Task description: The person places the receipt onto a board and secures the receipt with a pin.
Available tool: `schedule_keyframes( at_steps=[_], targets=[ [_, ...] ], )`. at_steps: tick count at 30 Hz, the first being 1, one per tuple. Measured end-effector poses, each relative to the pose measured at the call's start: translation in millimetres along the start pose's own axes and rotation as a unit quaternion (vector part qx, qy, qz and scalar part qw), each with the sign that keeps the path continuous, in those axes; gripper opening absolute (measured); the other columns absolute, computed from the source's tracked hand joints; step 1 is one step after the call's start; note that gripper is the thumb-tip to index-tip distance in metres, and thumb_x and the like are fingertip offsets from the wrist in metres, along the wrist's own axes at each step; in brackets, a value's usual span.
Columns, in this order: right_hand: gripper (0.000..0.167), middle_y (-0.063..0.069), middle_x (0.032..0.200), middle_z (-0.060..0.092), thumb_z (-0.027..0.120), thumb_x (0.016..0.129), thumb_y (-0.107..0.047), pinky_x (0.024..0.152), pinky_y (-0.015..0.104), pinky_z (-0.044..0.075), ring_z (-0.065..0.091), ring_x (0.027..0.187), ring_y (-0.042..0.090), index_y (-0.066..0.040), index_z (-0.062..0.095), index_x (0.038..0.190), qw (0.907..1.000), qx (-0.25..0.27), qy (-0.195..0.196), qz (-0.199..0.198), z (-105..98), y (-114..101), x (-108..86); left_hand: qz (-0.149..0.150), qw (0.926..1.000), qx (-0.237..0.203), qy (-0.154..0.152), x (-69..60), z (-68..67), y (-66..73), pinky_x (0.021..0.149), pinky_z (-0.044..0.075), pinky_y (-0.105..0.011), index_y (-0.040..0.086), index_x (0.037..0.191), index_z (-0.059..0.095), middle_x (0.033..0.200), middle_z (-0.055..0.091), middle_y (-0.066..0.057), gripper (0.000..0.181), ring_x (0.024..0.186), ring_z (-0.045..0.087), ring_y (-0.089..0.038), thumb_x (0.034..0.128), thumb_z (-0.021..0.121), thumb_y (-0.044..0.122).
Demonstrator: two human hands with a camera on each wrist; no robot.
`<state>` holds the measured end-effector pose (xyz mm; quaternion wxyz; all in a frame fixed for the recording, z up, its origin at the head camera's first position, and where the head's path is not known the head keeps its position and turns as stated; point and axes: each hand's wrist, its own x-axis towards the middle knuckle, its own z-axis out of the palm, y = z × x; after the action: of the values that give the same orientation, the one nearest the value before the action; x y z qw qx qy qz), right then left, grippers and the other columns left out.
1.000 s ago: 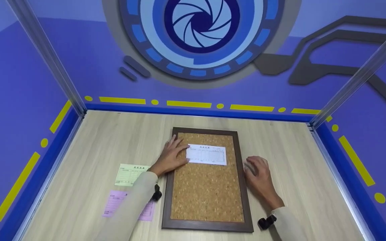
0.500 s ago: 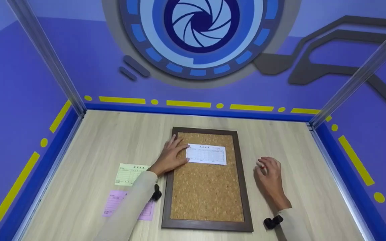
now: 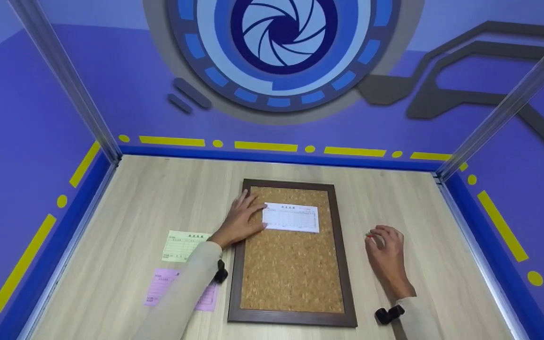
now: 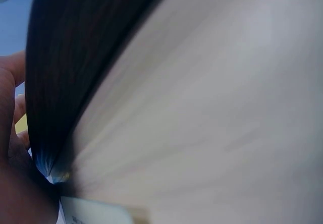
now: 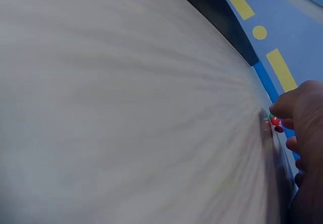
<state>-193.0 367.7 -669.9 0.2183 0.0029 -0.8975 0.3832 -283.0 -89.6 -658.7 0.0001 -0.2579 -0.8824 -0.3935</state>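
Observation:
A white printed form slip (image 3: 291, 217) lies on the upper part of a cork board (image 3: 291, 271) with a dark brown frame. My left hand (image 3: 241, 222) rests over the board's left frame, fingers spread, with thumb and index fingertips touching the slip's left corners. To the right of the board, my right hand (image 3: 386, 250) is above the table, its thumb and index finger pinching tiny glossy red and green pieces that look like push pins (image 5: 275, 119). The fingers of that hand partly hide them. In the left wrist view, the dark frame (image 4: 81, 57) crosses beside the left hand.
Left of the board lie a pale green form slip (image 3: 180, 245) and a purple one (image 3: 161, 285), both partly covered by the left forearm. The wooden table (image 3: 437, 226) meets blue walls (image 3: 73, 71) at the back and sides.
My right hand has moved right, away from the board's edge, and the red piece has come into view at its fingertips. The left hand and the white slip stay in place.

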Motion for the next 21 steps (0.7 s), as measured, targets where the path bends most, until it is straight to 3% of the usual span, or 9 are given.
schedule_keyframes(
  at_steps=[7, 9, 15, 21],
  targets=[
    [0.012, 0.023, 0.136, 0.064, 0.077, 0.099, -0.001, 0.116, 0.057, 0.038, 0.047, 0.138, 0.041, 0.004, 0.077, 0.110, 0.9987, -0.001, -0.018, 0.048, -1.8, 1.2, -3.1, -0.011, 0.9999, -0.002, -0.009, 1.8, 3.4, -7.4, 0.133, 0.003, -0.069, 0.011, 0.154, 0.064, 0.175, 0.036, -0.021, 0.067, 0.169, 0.005, -0.045, 0.0961, 0.075, 0.042],
    [0.010, 0.024, 0.135, 0.064, 0.077, 0.099, 0.000, 0.116, 0.056, 0.037, 0.047, 0.137, 0.042, 0.004, 0.077, 0.108, 0.9988, 0.000, -0.012, 0.047, -1.5, 1.4, -3.4, -0.012, 0.9999, -0.002, -0.011, 2.4, 4.0, -9.0, 0.134, 0.003, -0.067, 0.013, 0.156, 0.063, 0.176, 0.035, -0.020, 0.068, 0.170, 0.005, -0.043, 0.0968, 0.075, 0.044],
    [0.008, 0.025, 0.131, 0.067, 0.079, 0.096, 0.002, 0.112, 0.054, 0.037, 0.051, 0.133, 0.042, 0.005, 0.077, 0.103, 0.9992, 0.008, 0.005, 0.038, 0.3, 2.5, -3.7, 0.009, 0.9998, -0.017, 0.002, 0.9, -0.3, -1.7, 0.130, 0.006, -0.075, 0.007, 0.150, 0.066, 0.171, 0.040, -0.026, 0.063, 0.166, 0.010, -0.053, 0.0966, 0.079, 0.037],
    [0.009, 0.024, 0.131, 0.067, 0.079, 0.096, 0.004, 0.112, 0.055, 0.038, 0.052, 0.132, 0.042, 0.007, 0.077, 0.104, 0.9987, 0.014, 0.013, 0.046, -1.8, 3.2, -4.9, -0.003, 1.0000, -0.008, -0.005, 0.4, -2.0, 3.0, 0.131, 0.005, -0.073, 0.007, 0.151, 0.065, 0.172, 0.038, -0.026, 0.063, 0.167, 0.009, -0.051, 0.0968, 0.078, 0.036]
  ],
)
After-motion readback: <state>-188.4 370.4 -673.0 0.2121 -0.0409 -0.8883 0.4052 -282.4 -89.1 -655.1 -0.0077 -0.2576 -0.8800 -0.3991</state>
